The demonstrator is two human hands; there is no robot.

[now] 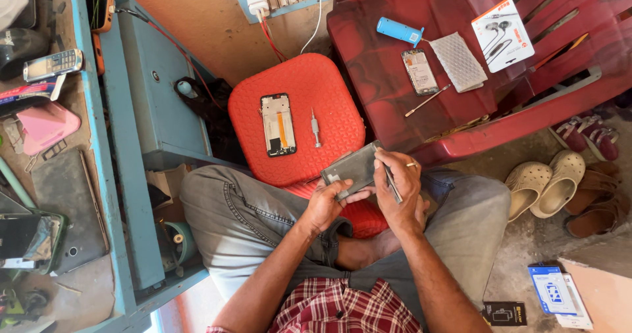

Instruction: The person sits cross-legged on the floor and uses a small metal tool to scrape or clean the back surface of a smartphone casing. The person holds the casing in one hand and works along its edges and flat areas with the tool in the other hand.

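- Grey phone panel [352,169] sits in your left hand [327,204], fingers wrapped under its near edge, thumb on top; it hangs above your lap, nothing supporting it from below.
- Your right hand [403,191] is clenched around a thin metal tool [390,181], tip at the panel's right edge, just beside your left fingertips.
- Risk: tool slips off the edge and jabs your left thumb, since both hands are almost touching.
- Risk: too much levering bends or cracks the panel; you grip only one end, so the far end is free to flex.
- Risk: loose parts drop into your lap or onto the floor below your hands, hard to find there.
- Just beyond your hands, the red stool [329,83] carries an opened phone frame [277,125] and a small screwdriver [316,128]; an elbow swing or a dropped panel knocks them off.
- Farther past your right hand, another phone [419,71] and a blue cylinder [399,32] lie on the red chair [368,109]; the cylinder can roll off.
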